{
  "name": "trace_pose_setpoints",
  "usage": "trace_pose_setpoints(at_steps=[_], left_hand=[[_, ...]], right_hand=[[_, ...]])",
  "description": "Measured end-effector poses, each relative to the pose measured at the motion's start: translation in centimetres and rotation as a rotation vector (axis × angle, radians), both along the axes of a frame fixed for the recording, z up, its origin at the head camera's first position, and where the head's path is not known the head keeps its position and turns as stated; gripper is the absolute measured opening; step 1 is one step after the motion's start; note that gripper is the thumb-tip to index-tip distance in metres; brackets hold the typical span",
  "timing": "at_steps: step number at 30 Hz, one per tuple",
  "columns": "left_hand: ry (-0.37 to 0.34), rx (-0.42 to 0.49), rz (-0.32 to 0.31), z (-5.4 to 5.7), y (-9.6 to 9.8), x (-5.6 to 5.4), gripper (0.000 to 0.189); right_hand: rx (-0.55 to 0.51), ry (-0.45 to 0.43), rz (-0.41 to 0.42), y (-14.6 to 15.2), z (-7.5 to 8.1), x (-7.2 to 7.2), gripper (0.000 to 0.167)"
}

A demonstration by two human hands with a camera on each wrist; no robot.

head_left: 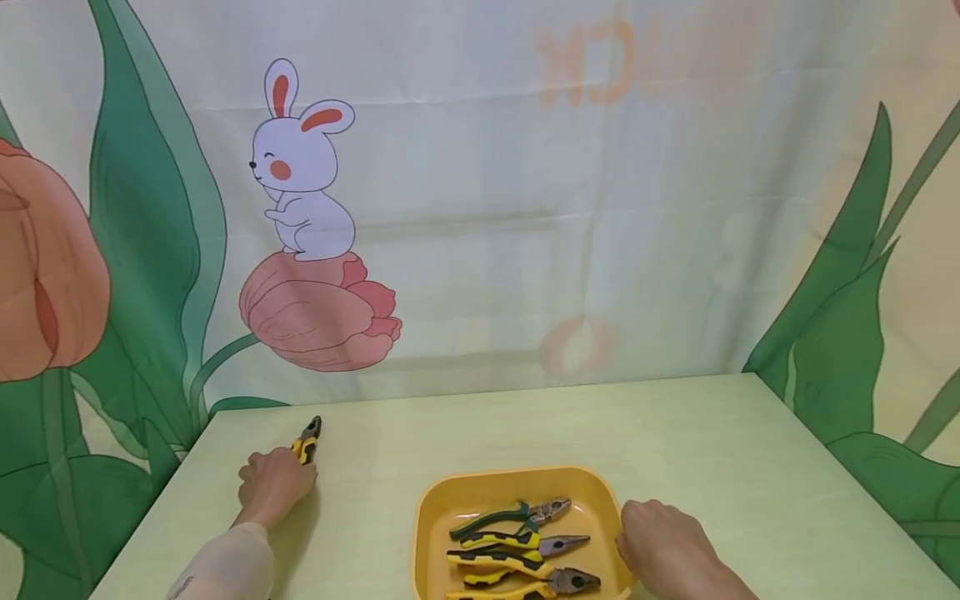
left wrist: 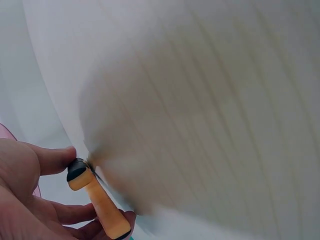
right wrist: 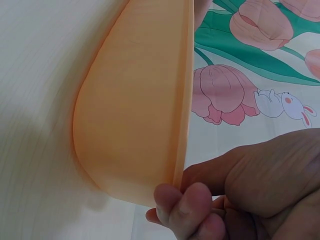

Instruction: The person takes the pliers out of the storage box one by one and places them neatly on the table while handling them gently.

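At the left of the table, my left hand point(head_left: 276, 483) grips a pair of pliers point(head_left: 306, 443) by its yellow-and-black handles, the dark nose pointing away from me. The left wrist view has the thumb and fingers around the handle point(left wrist: 106, 207), close over the tabletop. My right hand point(head_left: 666, 542) pinches the right rim of a yellow plastic tray point(head_left: 517, 477); in the right wrist view, thumb and fingers close on the edge at a corner of the tray point(right wrist: 135, 100). Inside lie green-handled pliers point(head_left: 487, 522), long-nose pliers point(head_left: 562, 545) and other yellow-and-black pliers point(head_left: 573, 581).
The pale tabletop point(head_left: 750, 483) extends to both sides of the tray. Behind it hangs a curtain point(head_left: 480, 208) printed with a rabbit and tulips. The tray's near side runs past the bottom of the head view.
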State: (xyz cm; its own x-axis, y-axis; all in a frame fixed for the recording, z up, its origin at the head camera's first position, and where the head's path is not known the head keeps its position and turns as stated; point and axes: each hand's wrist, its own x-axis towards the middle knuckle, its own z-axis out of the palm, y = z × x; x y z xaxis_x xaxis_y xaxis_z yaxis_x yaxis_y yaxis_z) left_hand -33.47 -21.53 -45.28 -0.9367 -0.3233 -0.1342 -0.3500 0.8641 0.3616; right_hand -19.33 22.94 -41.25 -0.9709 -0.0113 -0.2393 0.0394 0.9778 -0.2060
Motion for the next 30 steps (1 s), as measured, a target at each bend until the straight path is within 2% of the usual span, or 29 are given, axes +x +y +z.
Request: trace_pose_setpoints(at_steps=[9, 17, 25, 30], left_hand=[[0.0, -0.012, -0.005, -0.25, -0.2, -0.19, 0.042], [0.021, -0.029, -0.021, 0.16, 0.1, 0.43, 0.044], [-0.005, -0.034, -0.009, -0.19, -0.08, 0.12, 0.042], [0.005, -0.042, -0.021, -0.26, -0.15, 0.13, 0.044]], right_hand=[[0.002, 0.001, -0.001, -0.02, 0.03, 0.01, 0.029], [0.006, 0.023, 0.006, -0.05, 0.09, 0.07, 0.03], [0.024, 0.058, 0.019, 0.04, -0.11, 0.04, 0.032], [0.023, 0.053, 0.014, 0.07, -0.08, 0.08, 0.033]])
